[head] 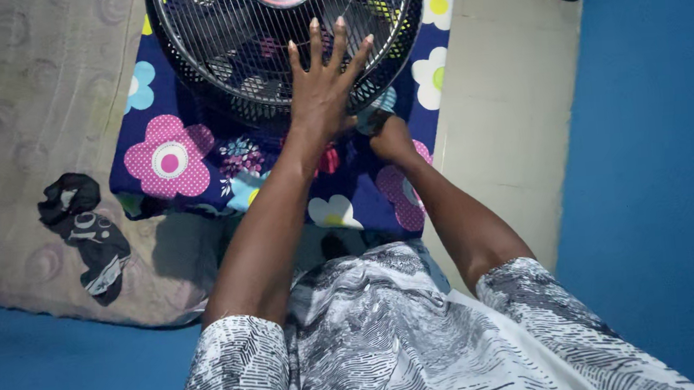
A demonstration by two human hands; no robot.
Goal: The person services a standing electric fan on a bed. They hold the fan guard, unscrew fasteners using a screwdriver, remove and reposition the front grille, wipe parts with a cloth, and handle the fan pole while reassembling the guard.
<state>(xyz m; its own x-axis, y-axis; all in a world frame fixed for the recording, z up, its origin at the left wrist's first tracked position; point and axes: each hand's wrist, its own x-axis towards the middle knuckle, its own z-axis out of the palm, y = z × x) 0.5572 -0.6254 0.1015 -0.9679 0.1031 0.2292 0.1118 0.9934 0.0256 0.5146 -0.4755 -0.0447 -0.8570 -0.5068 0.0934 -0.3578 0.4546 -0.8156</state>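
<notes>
Black wire fan grille [267,51] lies far on the flowered cloth [172,156]. My left hand [325,84] presses flat on it, fingers spread, gripping nothing; my right hand [388,137] curls at its near rim, hold unclear.

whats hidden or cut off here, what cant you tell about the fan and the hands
Head view only:
- Fan: its top is cut off by the upper frame edge; any stand or base is not visible.
- Right hand: fingers curl under the fan's rim, so what it grips is hidden.
- Left hand: palm lies flat on the grille, hiding the mesh beneath.
- Dark cloth on the mat: its kind is unclear.
</notes>
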